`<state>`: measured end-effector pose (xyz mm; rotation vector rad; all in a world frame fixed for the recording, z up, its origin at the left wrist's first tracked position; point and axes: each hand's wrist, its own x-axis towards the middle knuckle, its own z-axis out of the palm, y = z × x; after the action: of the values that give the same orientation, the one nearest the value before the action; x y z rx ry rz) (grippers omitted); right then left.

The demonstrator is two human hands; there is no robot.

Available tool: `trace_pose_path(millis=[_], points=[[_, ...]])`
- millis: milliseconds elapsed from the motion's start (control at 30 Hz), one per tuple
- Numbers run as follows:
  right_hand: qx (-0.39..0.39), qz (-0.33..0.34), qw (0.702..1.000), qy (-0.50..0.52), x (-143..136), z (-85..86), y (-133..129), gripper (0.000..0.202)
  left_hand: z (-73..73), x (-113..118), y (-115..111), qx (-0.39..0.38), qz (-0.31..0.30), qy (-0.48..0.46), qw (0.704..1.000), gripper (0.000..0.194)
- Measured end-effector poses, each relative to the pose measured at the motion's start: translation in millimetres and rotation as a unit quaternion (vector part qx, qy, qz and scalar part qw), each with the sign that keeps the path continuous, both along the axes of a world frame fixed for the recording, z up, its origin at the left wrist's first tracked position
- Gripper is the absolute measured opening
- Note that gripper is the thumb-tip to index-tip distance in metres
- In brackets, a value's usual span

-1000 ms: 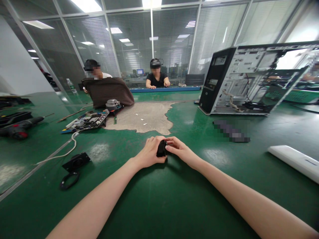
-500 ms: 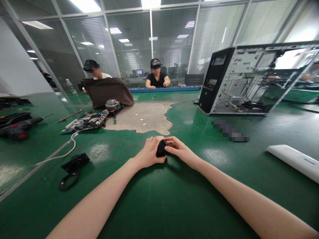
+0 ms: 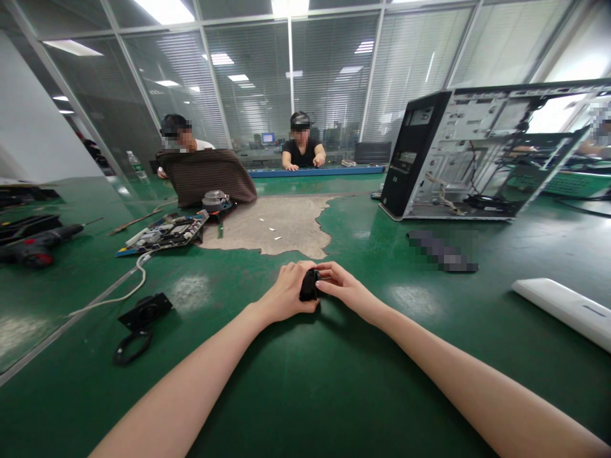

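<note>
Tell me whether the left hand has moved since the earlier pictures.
No, the left hand shows no visible shift against the tan patch beyond it.

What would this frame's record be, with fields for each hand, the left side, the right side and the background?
left_hand: left hand wrapped around a small black part
right_hand: right hand, fingertips at that part's right side
surface: green tabletop
left_side: circuit board, power drill
right_side: open computer case, white slab-like object
background: person in black top

Black object (image 3: 308, 286) partly behind left grip (image 3: 285, 292)
</note>
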<state>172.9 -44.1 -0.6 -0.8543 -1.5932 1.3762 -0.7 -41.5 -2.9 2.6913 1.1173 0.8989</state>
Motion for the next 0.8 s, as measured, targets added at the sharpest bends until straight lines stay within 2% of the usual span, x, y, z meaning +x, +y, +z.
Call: trace_pose_path(millis=[167,333,433,667,800], points=[[0.003,0.053,0.998,0.022,2.6,4.7,-3.0,0.033,0.1,-0.9,-0.2,0.000,-0.002,0.003,1.000,0.059],[0.013,0.019,0.999,0.023,1.2,2.1,-2.4,0.023,1.0,-1.3,-0.7,-0.003,-0.006,0.003,1.000,0.059],[0.014,0.007,1.000,0.012,0.1,-1.1,-0.2,0.025,0.8,-1.1,-0.5,-0.009,-0.005,0.003,1.000,0.059],[0.003,0.045,0.999,0.015,2.1,3.1,-2.0,0.032,0.7,-0.9,-0.7,-0.002,-0.003,0.005,1.000,0.059],[0.010,0.026,0.999,0.021,0.9,5.2,-4.1,0.023,1.7,-1.0,-1.3,-0.001,-0.005,0.008,1.000,0.058]])
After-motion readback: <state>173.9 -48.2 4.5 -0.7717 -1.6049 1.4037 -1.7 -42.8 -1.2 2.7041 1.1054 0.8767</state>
